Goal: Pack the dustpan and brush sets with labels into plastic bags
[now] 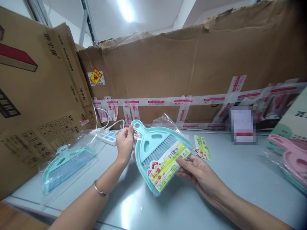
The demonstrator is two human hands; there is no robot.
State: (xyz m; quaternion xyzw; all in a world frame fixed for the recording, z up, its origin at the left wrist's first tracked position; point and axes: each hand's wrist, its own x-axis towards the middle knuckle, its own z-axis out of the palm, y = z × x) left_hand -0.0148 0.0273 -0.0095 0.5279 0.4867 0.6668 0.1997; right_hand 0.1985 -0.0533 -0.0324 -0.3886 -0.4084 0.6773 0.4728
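Observation:
A turquoise dustpan and brush set [150, 142] is held tilted above the table, with a clear plastic bag around it. My left hand [125, 143] pinches the bag beside the handle's looped end. On the lower right side, my right hand [194, 167] grips the set, its thumb pressed on the yellow-green label card [168, 166] with mushroom pictures and Chinese characters. Another label card [202, 147] lies on the table behind my right hand. Something pink shows partly behind the set near my left hand; what it is I cannot tell.
Another bagged turquoise dustpan set [69, 166] lies at the left of the table [134, 210]. Pink and turquoise sets [294, 156] are stacked at the right edge. A white power strip [107, 136] with cables sits behind my left hand. Large cardboard boxes [153, 70] wall the back and left.

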